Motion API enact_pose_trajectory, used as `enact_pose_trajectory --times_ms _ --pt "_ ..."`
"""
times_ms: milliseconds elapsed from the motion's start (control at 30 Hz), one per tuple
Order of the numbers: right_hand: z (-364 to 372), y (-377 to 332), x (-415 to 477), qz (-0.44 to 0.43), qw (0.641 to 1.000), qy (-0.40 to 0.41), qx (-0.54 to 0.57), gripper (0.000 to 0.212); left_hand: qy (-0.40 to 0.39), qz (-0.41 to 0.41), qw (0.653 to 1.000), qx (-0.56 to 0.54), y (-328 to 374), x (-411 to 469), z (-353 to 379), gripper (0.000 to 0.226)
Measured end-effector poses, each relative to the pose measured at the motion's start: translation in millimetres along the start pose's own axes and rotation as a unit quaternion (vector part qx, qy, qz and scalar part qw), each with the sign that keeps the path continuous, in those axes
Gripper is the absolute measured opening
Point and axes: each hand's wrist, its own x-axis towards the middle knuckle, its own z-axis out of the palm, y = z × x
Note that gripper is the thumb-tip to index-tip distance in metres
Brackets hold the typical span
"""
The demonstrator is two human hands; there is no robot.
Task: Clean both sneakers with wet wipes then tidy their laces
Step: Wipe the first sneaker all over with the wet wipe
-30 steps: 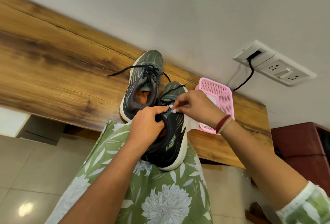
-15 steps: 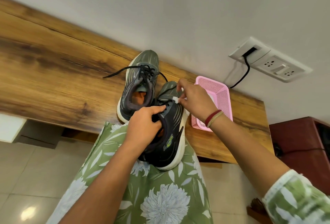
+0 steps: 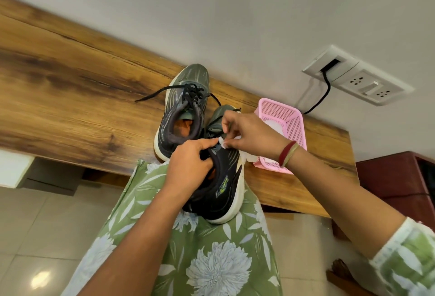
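Two dark grey sneakers with white soles are in view. The near sneaker (image 3: 223,182) rests with its heel on my lap and its toe on the wooden table (image 3: 70,97). My left hand (image 3: 188,161) grips its collar and tongue. My right hand (image 3: 247,133) pinches a white wet wipe (image 3: 222,141) against the lace area near the tongue. More wipe hangs below my right hand beside the sole. The far sneaker (image 3: 183,112) stands on the table with its black laces loose and spread to the left.
A pink mesh basket (image 3: 289,121) holding white wipes sits on the table just right of my right hand. A wall socket panel (image 3: 357,79) with a black cable is behind it. A dark red cabinet (image 3: 395,182) stands at the right. Tiled floor lies below.
My right hand has shifted slightly back toward me along the near sneaker's lace area with the wipe. My left hand keeps its hold on the collar.
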Motion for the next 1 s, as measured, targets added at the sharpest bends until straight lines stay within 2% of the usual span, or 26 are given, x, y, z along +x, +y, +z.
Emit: enact_pose_trajectory --times_ms 33,133,167,233,300,367,433,533,567,667,733,833,867,1000 --pt "-2 2 1 0.003 1.000 0.005 -0.013 0.028 0.000 -0.001 1.000 0.000 0 0 0 0.048" --pt "1 16 7 0.023 0.988 0.101 -0.114 0.026 -0.002 -0.006 1.000 -0.005 0 0 0 0.047" --pt "4 15 7 0.031 0.987 0.118 -0.102 0.026 -0.002 -0.007 1.000 -0.006 0 0 0 0.047" --pt "8 10 4 0.041 0.994 0.099 -0.008 0.029 0.000 -0.005 1.000 -0.005 0 0 0 0.047" --pt "7 -2 -3 0.043 0.994 0.021 0.099 0.033 -0.001 0.001 1.000 0.007 -1 0 0 0.047" --pt "2 -7 -8 0.041 0.986 -0.035 0.157 0.034 -0.001 0.001 1.000 0.011 -2 1 0 0.047" --pt "-4 -3 -5 0.054 0.990 -0.021 0.129 0.033 0.001 -0.005 1.000 0.005 -2 1 0 0.047" --pt "-1 3 -1 0.069 0.994 0.082 -0.015 0.029 0.000 -0.007 1.000 -0.002 0 1 0 0.047" --pt "3 2 -2 0.067 0.993 0.091 -0.015 0.030 0.000 -0.006 1.000 -0.004 0 0 0 0.047" --pt "10 -7 -7 0.041 0.992 0.026 0.117 0.034 0.000 0.003 1.000 0.005 -1 0 0 0.047" --pt "5 -8 -7 0.035 0.992 0.011 0.121 0.036 0.000 0.003 1.000 0.013 -1 0 -1 0.047" --pt "4 0 -1 0.032 0.994 0.086 -0.056 0.038 0.001 -0.003 1.000 0.010 0 1 0 0.049" --pt "7 0 -1 0.035 0.991 0.102 -0.073 0.037 0.000 -0.004 1.000 0.007 0 1 0 0.048" --pt "12 -9 -10 -0.004 0.997 0.047 0.058 0.031 0.005 0.005 1.000 0.008 -1 0 0 0.047"
